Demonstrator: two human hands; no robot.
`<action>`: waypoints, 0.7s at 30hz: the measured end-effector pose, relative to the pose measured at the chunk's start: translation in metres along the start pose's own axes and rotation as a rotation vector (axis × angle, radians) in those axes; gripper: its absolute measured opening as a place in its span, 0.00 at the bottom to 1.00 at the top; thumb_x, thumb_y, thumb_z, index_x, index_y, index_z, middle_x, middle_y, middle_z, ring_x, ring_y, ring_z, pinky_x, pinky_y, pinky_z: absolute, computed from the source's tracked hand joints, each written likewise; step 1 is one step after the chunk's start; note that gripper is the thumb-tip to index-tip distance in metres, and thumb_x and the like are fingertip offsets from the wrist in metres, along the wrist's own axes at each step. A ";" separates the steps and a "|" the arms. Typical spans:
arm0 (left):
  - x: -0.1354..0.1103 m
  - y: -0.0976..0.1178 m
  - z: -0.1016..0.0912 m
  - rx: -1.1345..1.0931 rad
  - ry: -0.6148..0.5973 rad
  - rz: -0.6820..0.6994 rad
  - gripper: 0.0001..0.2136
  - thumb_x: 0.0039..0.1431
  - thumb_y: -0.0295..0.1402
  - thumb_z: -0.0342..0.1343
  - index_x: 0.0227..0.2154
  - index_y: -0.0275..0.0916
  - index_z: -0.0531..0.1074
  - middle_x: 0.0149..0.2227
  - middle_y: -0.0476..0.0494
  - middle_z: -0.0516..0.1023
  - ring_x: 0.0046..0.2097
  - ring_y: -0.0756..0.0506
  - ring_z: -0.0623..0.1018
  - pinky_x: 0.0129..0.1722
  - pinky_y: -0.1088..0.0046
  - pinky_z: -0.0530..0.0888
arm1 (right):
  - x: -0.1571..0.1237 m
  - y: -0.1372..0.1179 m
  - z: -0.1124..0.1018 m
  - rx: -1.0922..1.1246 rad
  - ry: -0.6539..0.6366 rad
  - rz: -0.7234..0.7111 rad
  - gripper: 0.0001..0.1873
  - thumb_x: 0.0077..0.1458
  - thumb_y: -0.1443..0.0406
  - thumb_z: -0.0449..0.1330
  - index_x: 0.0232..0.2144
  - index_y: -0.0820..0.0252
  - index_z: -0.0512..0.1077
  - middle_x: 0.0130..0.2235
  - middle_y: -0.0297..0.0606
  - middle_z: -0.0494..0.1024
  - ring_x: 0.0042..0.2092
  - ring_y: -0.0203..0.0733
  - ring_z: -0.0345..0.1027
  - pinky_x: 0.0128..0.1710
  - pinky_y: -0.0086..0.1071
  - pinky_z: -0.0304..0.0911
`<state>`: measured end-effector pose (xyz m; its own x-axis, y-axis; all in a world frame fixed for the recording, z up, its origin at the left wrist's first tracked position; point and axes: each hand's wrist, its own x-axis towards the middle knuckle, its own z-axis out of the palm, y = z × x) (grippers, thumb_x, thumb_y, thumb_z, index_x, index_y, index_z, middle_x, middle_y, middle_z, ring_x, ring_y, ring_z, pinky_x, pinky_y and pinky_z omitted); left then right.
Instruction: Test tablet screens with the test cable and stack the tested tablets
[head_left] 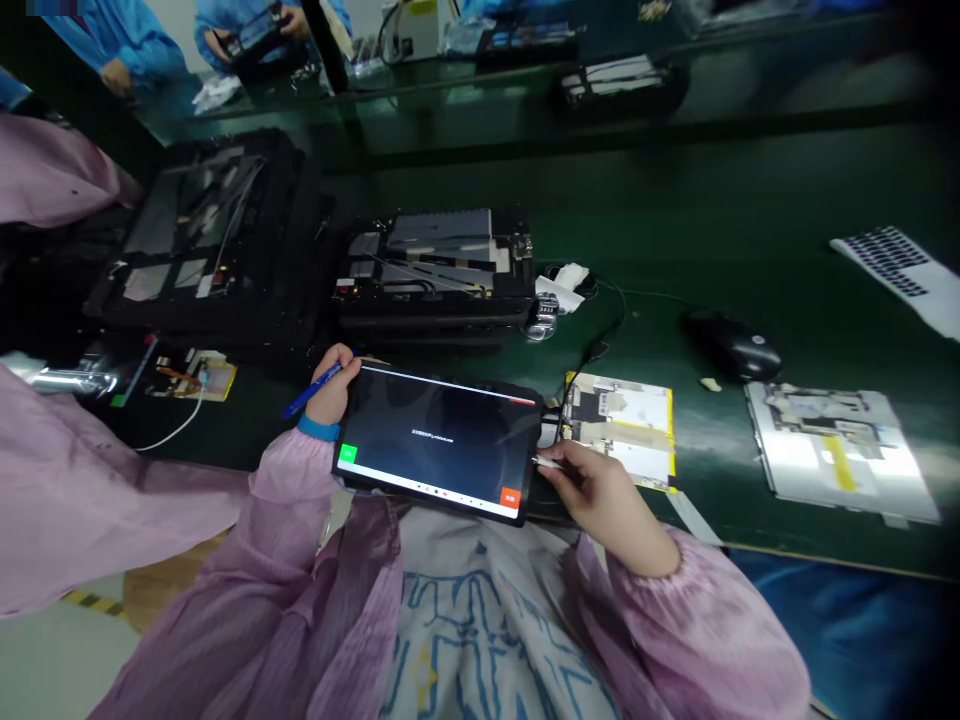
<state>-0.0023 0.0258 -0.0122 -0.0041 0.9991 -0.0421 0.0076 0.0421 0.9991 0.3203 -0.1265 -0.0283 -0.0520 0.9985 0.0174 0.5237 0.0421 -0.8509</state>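
Note:
A black tablet (439, 440) lies tilted at the table's near edge, its dark screen showing a line of text, a green button at lower left and a red one at lower right. My left hand (330, 388) grips the tablet's upper left corner and also holds a blue pen (309, 392). My right hand (600, 492) is closed on a thin white stylus (547, 463) whose tip touches the tablet's right edge. A black cable (592, 352) runs from that side.
Stacked black trays (439, 265) with opened devices stand behind the tablet, more (202, 240) at left. A yellow-edged board (622, 425), a black mouse (733, 345) and a silver back cover (836, 450) lie to the right. A person's pink sleeve (45, 180) is at left; blue-clad workers at the back.

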 end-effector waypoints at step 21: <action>-0.003 0.000 0.002 -0.020 -0.046 0.002 0.15 0.48 0.33 0.59 0.25 0.42 0.53 0.23 0.53 0.74 0.28 0.47 0.75 0.30 0.72 0.69 | -0.004 0.002 0.001 -0.123 -0.018 -0.125 0.09 0.57 0.61 0.53 0.35 0.58 0.71 0.32 0.39 0.79 0.30 0.39 0.73 0.30 0.31 0.67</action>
<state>-0.0006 0.0233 -0.0118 0.0418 0.9983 -0.0400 -0.0125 0.0406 0.9991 0.3207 -0.1308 -0.0309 -0.1383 0.9844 0.1089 0.6125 0.1714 -0.7717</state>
